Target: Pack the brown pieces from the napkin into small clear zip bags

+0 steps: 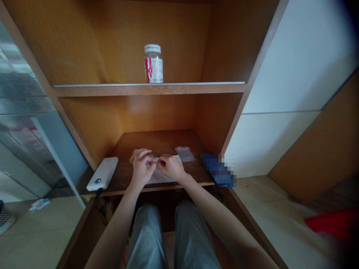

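My left hand (143, 167) and my right hand (171, 167) meet over the lower shelf, fingertips close together. Pinched between them is a small clear plastic bag (153, 160); its contents, if any, are too small to make out. Beneath my hands lies a whitish, partly see-through sheet (161, 178), its far side covered by my fingers. A flat clear zip bag (185, 154) rests just right of my right hand. Behind my left fingers another clear packet (136, 152) shows in part.
A white power bank (103, 173) with a black cable lies at the shelf's left end. At the right front corner is a dark blue phone-like object (218, 170), partly blurred. One shelf up stands a white-capped bottle (153, 64). My knees are under the shelf edge (157, 189).
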Action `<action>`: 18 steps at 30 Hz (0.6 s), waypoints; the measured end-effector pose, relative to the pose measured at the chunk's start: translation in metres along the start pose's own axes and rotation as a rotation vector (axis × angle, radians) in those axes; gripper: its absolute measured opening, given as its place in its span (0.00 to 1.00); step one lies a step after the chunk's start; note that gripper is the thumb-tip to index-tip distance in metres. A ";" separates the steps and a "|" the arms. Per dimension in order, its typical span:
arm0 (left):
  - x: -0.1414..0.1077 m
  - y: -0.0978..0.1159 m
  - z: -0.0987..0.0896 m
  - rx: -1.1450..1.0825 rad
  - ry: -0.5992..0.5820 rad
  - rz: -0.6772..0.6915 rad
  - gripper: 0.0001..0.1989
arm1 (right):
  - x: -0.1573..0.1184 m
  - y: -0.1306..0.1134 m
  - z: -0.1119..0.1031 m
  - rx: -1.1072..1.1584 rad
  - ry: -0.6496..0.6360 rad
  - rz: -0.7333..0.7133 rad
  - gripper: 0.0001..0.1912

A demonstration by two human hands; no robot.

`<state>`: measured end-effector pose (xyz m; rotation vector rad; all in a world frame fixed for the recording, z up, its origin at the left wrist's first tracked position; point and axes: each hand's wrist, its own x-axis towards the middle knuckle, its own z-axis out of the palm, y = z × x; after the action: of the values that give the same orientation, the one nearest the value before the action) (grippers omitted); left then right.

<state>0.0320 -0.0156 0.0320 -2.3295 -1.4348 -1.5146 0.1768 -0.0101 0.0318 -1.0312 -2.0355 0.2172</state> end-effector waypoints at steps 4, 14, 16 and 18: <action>0.000 0.004 -0.003 0.077 0.007 -0.014 0.08 | 0.002 0.002 0.000 -0.031 0.044 0.109 0.07; -0.001 0.002 -0.003 0.169 -0.066 0.002 0.06 | 0.001 0.005 -0.005 0.154 -0.063 -0.208 0.15; -0.002 0.003 -0.004 0.157 -0.096 -0.002 0.06 | 0.002 0.009 -0.006 0.122 -0.093 -0.228 0.17; -0.003 0.004 -0.005 0.148 -0.137 -0.008 0.05 | 0.004 0.012 -0.006 0.053 -0.140 -0.241 0.18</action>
<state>0.0307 -0.0219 0.0345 -2.3815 -1.5294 -1.2243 0.1872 -0.0009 0.0326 -0.7471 -2.2463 0.2200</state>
